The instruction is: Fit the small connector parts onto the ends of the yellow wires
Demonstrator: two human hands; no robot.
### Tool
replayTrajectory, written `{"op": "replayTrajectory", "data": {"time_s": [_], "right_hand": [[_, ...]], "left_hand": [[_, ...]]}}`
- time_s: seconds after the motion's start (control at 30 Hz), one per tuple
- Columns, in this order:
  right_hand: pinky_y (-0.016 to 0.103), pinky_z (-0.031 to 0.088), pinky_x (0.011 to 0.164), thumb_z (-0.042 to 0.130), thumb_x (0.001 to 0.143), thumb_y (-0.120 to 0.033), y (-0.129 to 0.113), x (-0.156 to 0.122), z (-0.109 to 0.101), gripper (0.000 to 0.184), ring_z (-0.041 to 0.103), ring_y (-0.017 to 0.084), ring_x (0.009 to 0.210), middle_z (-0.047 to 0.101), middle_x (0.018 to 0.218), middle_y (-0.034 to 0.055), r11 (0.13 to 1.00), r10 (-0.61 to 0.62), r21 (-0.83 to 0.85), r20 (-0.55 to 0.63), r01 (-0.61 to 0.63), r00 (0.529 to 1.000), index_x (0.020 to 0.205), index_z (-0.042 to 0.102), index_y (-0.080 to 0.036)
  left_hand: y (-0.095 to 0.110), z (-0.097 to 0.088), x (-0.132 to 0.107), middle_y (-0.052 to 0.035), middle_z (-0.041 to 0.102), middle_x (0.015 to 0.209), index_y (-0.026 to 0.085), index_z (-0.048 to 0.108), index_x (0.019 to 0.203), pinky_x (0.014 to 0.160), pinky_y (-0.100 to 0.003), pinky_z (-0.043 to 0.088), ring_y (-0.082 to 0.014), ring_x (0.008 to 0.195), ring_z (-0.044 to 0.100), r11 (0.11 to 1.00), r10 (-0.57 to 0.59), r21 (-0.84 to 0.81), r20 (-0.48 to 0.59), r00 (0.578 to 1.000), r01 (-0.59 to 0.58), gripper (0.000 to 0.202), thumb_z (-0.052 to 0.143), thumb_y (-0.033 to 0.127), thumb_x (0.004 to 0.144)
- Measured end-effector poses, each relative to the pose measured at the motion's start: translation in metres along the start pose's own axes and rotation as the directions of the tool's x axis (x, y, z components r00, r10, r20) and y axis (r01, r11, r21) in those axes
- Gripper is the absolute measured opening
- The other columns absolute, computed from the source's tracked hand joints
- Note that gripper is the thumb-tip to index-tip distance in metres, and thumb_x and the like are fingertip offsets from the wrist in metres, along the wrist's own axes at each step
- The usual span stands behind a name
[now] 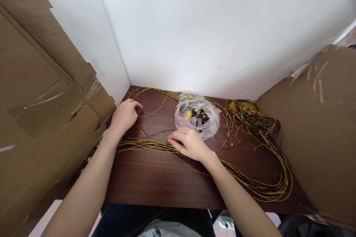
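Observation:
My left hand [124, 116] rests on the dark wooden table [155, 177] near its left rear corner, fingers curled and closed around a thin yellow wire [151, 112]. My right hand [189, 143] lies in the middle of the table, fingers pinched together on a thin dark wire [158, 132] just above a long bundle of yellow wires [144, 145]. Right behind my right hand sits a clear plastic bag [197, 116] holding small yellow and black parts.
A tangled heap of yellow and black wires [256, 118] lies at the right rear and loops along the right side to the front edge. Cardboard sheets [41, 100] lean on the left, and a second cardboard [319, 129] on the right. White walls close the back.

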State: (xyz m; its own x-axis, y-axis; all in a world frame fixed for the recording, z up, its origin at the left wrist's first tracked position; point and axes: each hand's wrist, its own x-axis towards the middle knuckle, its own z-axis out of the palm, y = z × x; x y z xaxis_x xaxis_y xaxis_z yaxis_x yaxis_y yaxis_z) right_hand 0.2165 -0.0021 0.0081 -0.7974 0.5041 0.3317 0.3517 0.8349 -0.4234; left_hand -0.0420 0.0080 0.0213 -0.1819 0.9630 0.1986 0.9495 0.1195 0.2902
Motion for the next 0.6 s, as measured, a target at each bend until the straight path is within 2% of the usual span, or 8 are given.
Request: {"op": "replayTrajectory", "data": {"time_s": [0.13,0.3,0.37,0.6], "right_hand": [[0.026,0.042,0.073,0.047,0.091,-0.023,0.0001,0.0,-0.0002,0.018,0.061,0.015,0.076,0.068,0.082,0.0051,1.0,-0.002,0.002,-0.001,0.002,1.0,0.088,0.064,-0.018],[0.026,0.042,0.072,0.047,0.091,-0.023,-0.001,0.0003,-0.0009,0.018,0.06,0.015,0.075,0.068,0.081,0.0047,1.0,-0.005,0.0,-0.002,0.005,1.0,0.088,0.064,-0.018],[0.026,0.042,0.072,0.047,0.091,-0.023,-0.0012,0.0005,-0.0012,0.018,0.06,0.015,0.075,0.068,0.081,0.0049,1.0,-0.006,-0.002,-0.001,0.006,1.0,0.088,0.064,-0.018],[0.025,0.042,0.073,0.047,0.091,-0.024,-0.001,0.0003,-0.0009,0.018,0.06,0.015,0.075,0.067,0.08,0.005,1.0,-0.006,-0.008,0.001,0.006,1.0,0.088,0.064,-0.018]], "left_hand": [[-0.0039,0.002,0.0037,-0.0082,0.064,0.1,0.016,0.066,0.091,0.083,-0.032,0.048,-0.0196,0.086,0.062,0.986,-0.018,-0.166,-0.064,0.998,0.007,0.038,0.036,0.005,0.07],[-0.0071,0.0047,0.0087,-0.0087,0.066,0.098,0.012,0.058,0.104,0.077,-0.03,0.052,-0.0181,0.083,0.064,0.881,-0.138,-0.459,-0.022,0.99,0.113,0.048,0.039,0.003,0.061],[-0.0086,0.0058,0.0095,-0.0096,0.065,0.1,0.011,0.054,0.108,0.073,-0.029,0.053,-0.0178,0.083,0.063,0.847,-0.17,-0.514,-0.018,0.985,0.136,0.053,0.04,0.003,0.058],[-0.0087,0.0049,0.0057,-0.0082,0.064,0.102,0.014,0.058,0.104,0.078,-0.033,0.05,-0.0199,0.085,0.06,0.97,-0.096,-0.226,-0.021,0.995,0.089,0.054,0.04,0.002,0.054]]}}
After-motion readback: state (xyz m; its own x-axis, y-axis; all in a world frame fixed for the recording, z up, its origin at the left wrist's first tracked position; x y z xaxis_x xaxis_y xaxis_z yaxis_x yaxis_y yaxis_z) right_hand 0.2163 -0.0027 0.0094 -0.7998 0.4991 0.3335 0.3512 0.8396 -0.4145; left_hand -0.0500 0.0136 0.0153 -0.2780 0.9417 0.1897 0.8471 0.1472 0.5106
